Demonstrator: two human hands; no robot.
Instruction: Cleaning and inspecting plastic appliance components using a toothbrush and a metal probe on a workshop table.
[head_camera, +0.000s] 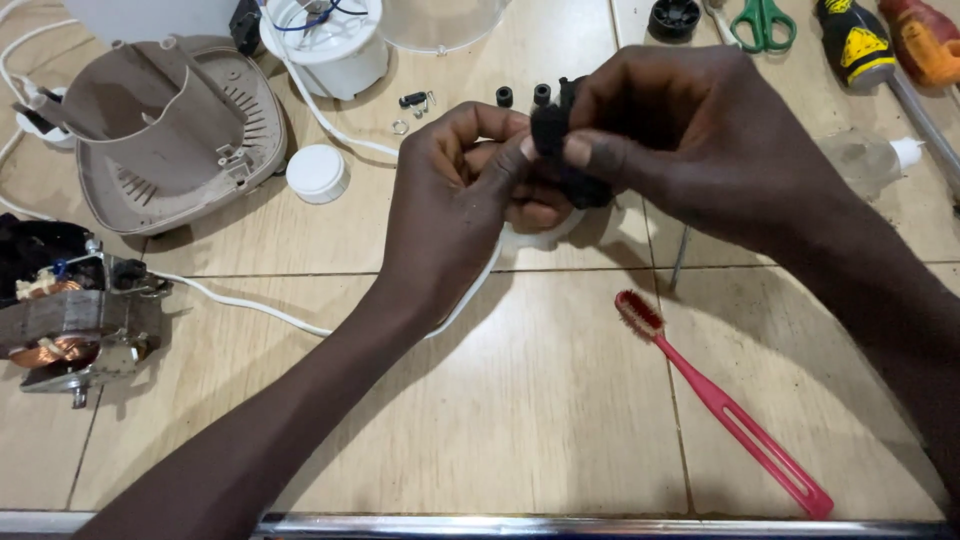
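Tiled counter (560, 400), beige. Far left: bare motor (75, 325) with copper windings; beige housing (175, 130); white cap (317, 172). Centre: left hand (455, 205), right hand (690, 140), both pinched closed on small black part (553, 135), held above counter between fingertips, long axis roughly upright, both hands equally close. Right: red toothbrush (720, 400), green scissors (762, 22), screwdrivers (890, 45).
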